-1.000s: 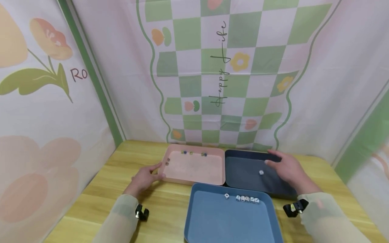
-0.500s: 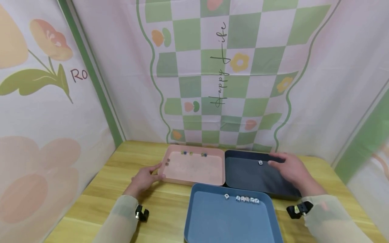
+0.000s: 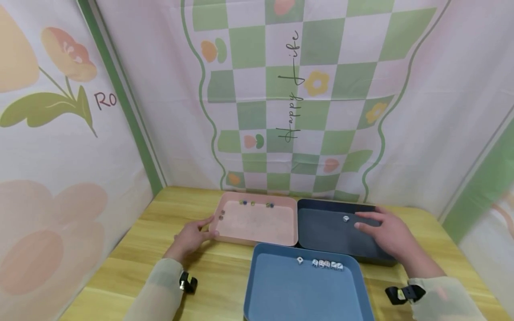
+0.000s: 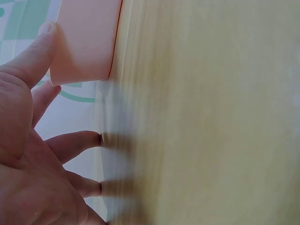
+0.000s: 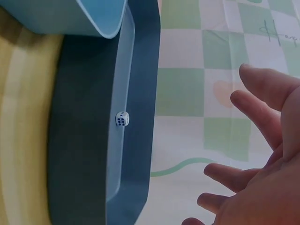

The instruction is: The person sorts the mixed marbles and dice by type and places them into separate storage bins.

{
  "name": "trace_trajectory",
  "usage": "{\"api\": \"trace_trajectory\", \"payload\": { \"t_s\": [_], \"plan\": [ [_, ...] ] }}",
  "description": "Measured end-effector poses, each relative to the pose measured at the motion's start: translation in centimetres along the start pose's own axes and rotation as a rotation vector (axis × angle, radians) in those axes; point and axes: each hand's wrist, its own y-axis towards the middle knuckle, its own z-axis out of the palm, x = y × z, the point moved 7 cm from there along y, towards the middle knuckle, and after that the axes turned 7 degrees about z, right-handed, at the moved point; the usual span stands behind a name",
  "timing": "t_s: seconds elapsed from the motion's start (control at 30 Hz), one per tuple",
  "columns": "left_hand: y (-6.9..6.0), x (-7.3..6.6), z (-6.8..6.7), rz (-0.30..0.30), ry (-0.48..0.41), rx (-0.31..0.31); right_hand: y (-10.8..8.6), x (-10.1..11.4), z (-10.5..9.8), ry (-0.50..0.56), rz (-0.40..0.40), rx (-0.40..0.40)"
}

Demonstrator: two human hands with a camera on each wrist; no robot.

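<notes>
Saw a wooden table [image 3: 132, 263] underneath, backed by a hanging cloth [image 3: 325, 111] printed with green checks and "Happy Life" lettering. Noted a side panel [image 3: 60, 147] at left, printed with flowers and marked "RO". Logged pale sleeves [image 3: 154, 290] on both arms, plus black wrist straps [image 3: 188, 282]. Had the right hand [image 3: 395, 234] in the way over the right end of the dark tray [image 3: 321, 227], hiding part of rim and floor. Had the left hand [image 3: 190, 237] at the near left corner of the pink tray [image 3: 257, 225]. Read left grip as narrow, pinching that corner between thumb and index finger, with remaining fingers spread down by the table. Read right grip as wide, with fingers spread, just apart from the die. Counted three trays: pink back left, dark back right, side by side, with the blue tray [image 3: 305, 294] close in front of both; couldn't tell about contact there. Found the die [image 3: 346, 218] inside the dark tray, white with dark blue pips, just off the right fingertips. In the blue tray, along the far side, found a row of five dice [image 3: 327, 264] and a separate die [image 3: 300, 260] to the left. In the pink tray, spotted small coloured pieces [image 3: 253, 203] along the far edge and two brownish pieces [image 3: 221, 215] at left, too small to identify.
</notes>
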Motion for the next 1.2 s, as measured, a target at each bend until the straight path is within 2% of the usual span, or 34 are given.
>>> {"api": "trace_trajectory", "payload": {
  "t_s": [0.27,0.47,0.6,0.8,1.07,1.2],
  "plan": [
    [-0.1,-0.1,0.0,0.001,-0.001,0.004,-2.3,0.3,0.7,0.030,-0.020,0.069],
    [-0.1,-0.2,0.0,0.013,0.000,-0.002,-3.7,0.4,2.5,0.043,-0.113,0.096],
    [-0.1,-0.1,0.1,0.015,0.000,-0.002,-4.4,0.4,3.9,-0.008,-0.145,0.104],
    [-0.3,-0.3,0.0,0.015,0.000,-0.003,-4.9,0.5,4.9,-0.113,-0.145,0.074],
    [-0.4,-0.3,0.1,0.012,-0.019,0.000,-4.9,0.0,5.9,-0.152,-0.125,0.074],
    [-0.3,-0.1,0.1,0.010,-0.026,0.001,-4.6,0.1,6.6,-0.151,-0.115,0.102]
  ]
}}
